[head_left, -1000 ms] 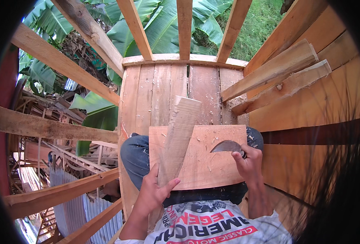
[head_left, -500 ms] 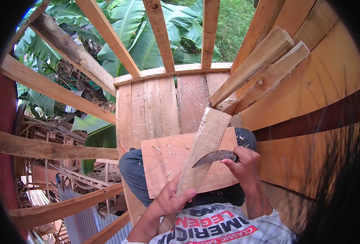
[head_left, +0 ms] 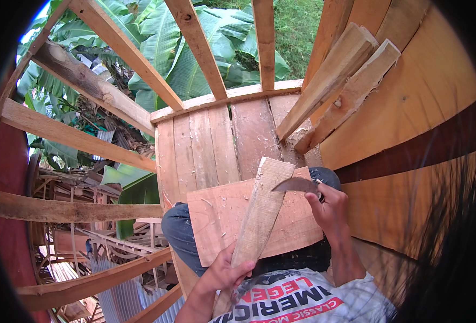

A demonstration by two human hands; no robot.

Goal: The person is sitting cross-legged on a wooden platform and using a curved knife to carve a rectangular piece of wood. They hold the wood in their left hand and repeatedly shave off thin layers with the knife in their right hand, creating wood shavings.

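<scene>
A long rough-sawn piece of wood (head_left: 262, 207) slants away from me over a flat board (head_left: 211, 215) on my lap. My left hand (head_left: 228, 270) is wrapped round its near part, thumb on top. My right hand (head_left: 329, 207) grips a knife with a broad curved blade (head_left: 296, 184). The blade lies across the wood's right edge, near its far end. Most of the knife's handle is hidden in my fingers. Small wood shavings are scattered on the board.
Two offcut timbers (head_left: 329, 81) lean at the right against plywood panels (head_left: 431, 107). Wooden slats (head_left: 205, 48) rise round the plank floor (head_left: 195, 145), with banana leaves beyond. Corrugated metal sheets (head_left: 117, 285) and stacked wood lie below left.
The knife has moved away from me, toward the wood's far end. The wood has come slightly nearer to me and turned more upright in view. Both hands keep their grips.
</scene>
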